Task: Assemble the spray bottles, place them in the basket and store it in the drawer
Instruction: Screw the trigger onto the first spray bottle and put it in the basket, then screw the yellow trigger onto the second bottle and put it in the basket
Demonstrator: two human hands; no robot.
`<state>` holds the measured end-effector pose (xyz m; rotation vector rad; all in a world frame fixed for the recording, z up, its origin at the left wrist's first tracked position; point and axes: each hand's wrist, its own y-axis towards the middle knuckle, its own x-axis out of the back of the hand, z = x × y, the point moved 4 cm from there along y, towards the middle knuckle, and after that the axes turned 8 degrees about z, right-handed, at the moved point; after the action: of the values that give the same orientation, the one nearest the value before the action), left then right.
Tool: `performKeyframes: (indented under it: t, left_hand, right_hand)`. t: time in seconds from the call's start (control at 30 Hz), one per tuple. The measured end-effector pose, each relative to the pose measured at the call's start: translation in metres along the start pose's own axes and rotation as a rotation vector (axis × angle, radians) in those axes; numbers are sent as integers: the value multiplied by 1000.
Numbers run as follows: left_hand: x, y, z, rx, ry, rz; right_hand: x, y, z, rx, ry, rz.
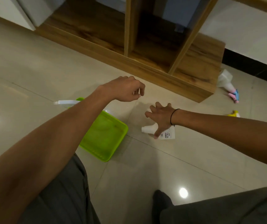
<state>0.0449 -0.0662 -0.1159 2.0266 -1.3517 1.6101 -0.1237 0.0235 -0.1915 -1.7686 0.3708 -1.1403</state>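
A white spray bottle body (pixel 147 129) with no head lies on its side on the tiled floor, its printed label (pixel 168 135) facing up. My right hand (pixel 161 119) is spread over it, fingers apart, thumb down by the bottle's shoulder, not closed around it. My left hand (pixel 126 89) hovers higher and to the left, fingers loosely curled and holding nothing. The lime green basket (pixel 121 126) sits on the floor left of the bottle, partly under my left forearm. A white spray part (pixel 64 102) shows at the basket's far edge.
A wooden cabinet (pixel 194 65) with open compartments stands just beyond my hands. To its right lies a clear bottle (pixel 225 78) with a pink and blue spray head (pixel 234 94), and a yellow spray head (pixel 233 113) nearer. My grey-trousered legs (pixel 218 207) fill the bottom.
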Motion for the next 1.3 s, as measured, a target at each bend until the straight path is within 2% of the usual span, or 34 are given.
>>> performKeyframes:
  t: [0.1,0.27,0.5,0.63,0.8,0.97,1.07,1.13,1.23,1.3]
  left_hand:
    - [-9,13,-10,-14,11,49]
    - [-17,27,-24,-2,-38,76]
    - [-26,48,-48,210,-129,38]
    - [-39,63,-79,253,-256,189]
    - [-58,84,-133,175,-578,357]
    - [-65,99,-170,103,-724,385]
    - [-70,107,-183,81,-688,414]
    - [-73,112,-186,95,-650,371]
    - [-79,119,-180,112,-637,308]
    - [-84,122,-172,111,-595,301]
  right_hand:
    - [-24,-4,-5,-24,20,64]
    - [-52,-15,-17,-36,266,9]
    - [-46,-44,-55,-272,834,-324]
    - [-54,-70,-66,-329,1160,-494]
    - [-76,-102,-69,-388,1466,-622]
    - [-104,-127,-69,-289,1669,-619]
    - [-123,-138,-73,-165,1741,-522]
    - [-133,-143,-83,-124,1773,-472]
    - [-142,-147,-106,-108,1811,-444]
    - [-149,-146,-124,-161,1816,-472]
